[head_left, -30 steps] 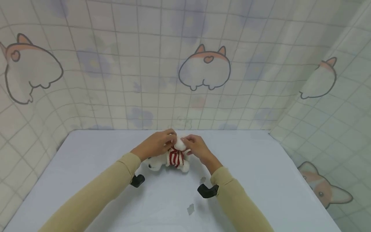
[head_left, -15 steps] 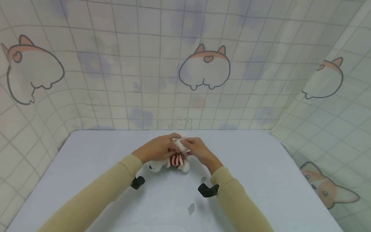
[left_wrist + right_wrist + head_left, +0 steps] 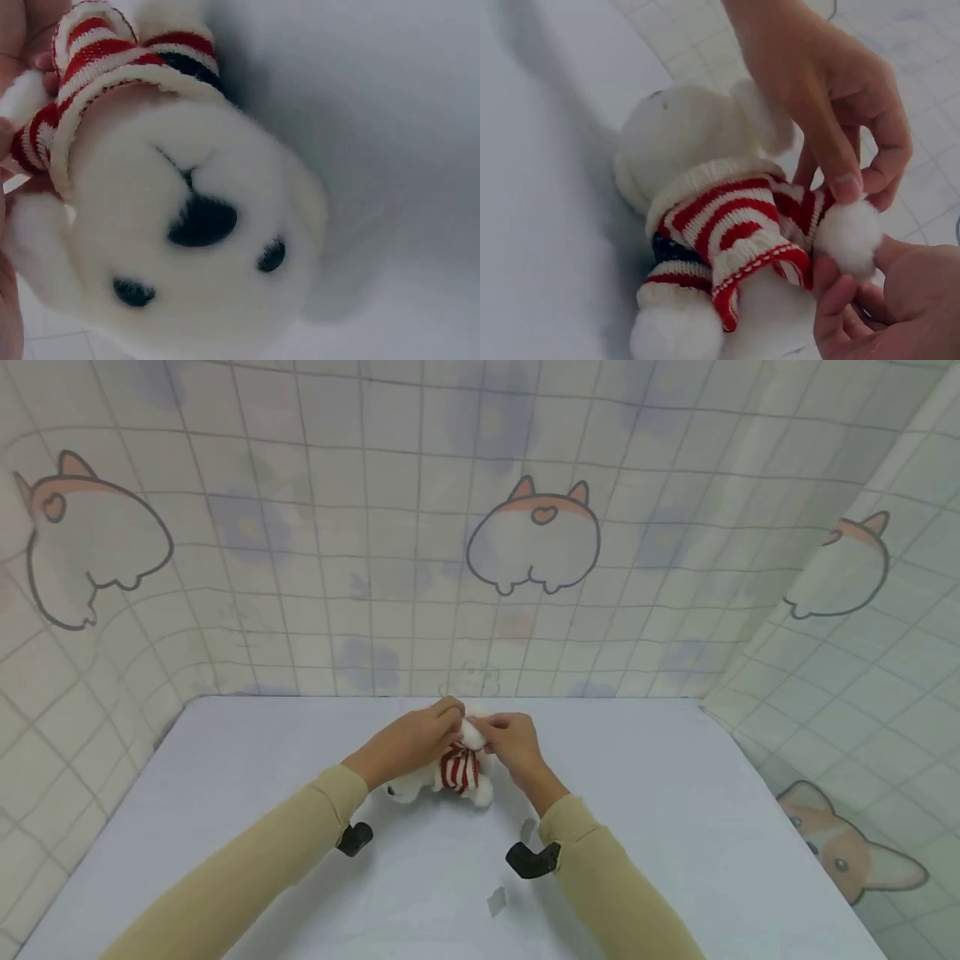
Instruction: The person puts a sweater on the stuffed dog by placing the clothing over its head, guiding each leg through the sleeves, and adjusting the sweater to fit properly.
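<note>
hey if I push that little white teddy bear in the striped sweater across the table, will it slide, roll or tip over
The teddy bear looks plush, so it is probably light and would squash before it slides. It lies on its side on the table, so tipping seems unlikely; its round head might let it roll slightly. The knitted sweater may drag rather than slip.

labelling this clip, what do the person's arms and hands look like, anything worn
Both arms wear long beige sleeves, left sleeve and right sleeve, ending at the wrists. A black camera mount sits under each wrist: left mount, right mount. The hands are bare, with no gloves or rings visible.
</note>
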Demonstrator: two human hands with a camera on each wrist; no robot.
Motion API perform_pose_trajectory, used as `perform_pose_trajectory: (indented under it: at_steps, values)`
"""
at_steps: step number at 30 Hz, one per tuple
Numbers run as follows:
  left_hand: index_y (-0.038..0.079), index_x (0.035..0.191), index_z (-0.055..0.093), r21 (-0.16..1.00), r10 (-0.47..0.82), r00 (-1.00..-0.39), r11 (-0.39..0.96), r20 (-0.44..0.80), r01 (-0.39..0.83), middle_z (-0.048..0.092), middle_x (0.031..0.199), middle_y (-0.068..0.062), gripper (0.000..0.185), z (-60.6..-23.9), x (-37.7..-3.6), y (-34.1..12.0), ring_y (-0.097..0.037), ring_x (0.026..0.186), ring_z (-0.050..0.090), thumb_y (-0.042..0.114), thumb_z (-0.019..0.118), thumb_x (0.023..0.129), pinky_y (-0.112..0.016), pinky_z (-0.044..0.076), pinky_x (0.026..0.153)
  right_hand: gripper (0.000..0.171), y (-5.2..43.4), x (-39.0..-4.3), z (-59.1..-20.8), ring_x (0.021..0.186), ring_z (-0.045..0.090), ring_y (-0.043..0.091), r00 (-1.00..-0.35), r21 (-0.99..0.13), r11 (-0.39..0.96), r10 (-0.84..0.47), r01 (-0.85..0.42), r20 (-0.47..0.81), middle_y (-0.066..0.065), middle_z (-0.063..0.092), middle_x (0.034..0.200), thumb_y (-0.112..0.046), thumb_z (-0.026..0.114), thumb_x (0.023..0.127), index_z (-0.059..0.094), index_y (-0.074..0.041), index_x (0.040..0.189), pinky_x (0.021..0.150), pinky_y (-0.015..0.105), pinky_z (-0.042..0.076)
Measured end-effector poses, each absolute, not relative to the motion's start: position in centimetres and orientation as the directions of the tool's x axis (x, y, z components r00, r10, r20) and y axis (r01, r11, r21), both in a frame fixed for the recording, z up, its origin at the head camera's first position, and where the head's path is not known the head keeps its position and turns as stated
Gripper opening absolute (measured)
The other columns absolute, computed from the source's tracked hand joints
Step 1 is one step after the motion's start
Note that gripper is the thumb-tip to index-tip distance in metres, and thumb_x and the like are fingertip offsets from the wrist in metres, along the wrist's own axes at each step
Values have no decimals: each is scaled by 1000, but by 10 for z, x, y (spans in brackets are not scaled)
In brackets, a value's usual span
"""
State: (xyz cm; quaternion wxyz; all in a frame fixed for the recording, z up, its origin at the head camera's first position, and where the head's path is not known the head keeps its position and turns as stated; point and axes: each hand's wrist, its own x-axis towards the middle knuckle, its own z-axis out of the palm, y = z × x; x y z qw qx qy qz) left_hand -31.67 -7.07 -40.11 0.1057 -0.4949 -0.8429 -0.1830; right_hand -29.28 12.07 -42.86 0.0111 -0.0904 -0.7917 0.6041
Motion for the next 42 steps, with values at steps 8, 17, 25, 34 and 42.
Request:
perform_pose_trajectory:
  at_steps: [8,17,25,34,42]
  values:
    - [13,90,73,425,780,-537,389,320,818,60,126,-6,5,-401,-326,-80,-14,92,68,13,73,85,-23,56,80,37,126,-287,-422,87,62,12,-995,-956,282,-38,81,-96,8,69,106,-37,61,94,71,-4,109,71,28,57]
    - [7,90,70,478,740,-606,435,293,763,72,102,-6,3,-398,-330,-77,-18,97,69,7,70,87,-25,57,83,31,133,-289,-420,99,63,17,-984,-975,203,-132,91,-119,17,63,121,-12,56,97,62,5,122,84,33,57]
    - [9,85,75,434,645,-687,542,335,720,74,83,-2,6,-387,-323,-70,-11,77,67,15,74,85,-26,56,72,15,121,-287,-423,93,67,18,-981,-943,331,186,11,53,9,74,99,-17,74,85,75,-6,95,80,31,55]
    - [8,119,58,527,662,-731,567,166,633,69,106,-5,45,-392,-318,-68,-15,92,66,25,78,81,-29,56,78,14,120,-283,-417,83,67,15,-994,-956,293,106,22,10,12,70,104,-10,63,92,70,-3,102,74,29,58]
    - [11,124,60,429,661,-722,602,206,673,67,115,-6,38,-391,-317,-59,-19,95,62,32,64,93,-38,54,82,16,117,-281,-422,68,67,11,-996,-965,247,43,83,-74,13,72,90,-10,63,91,68,2,100,68,30,59]
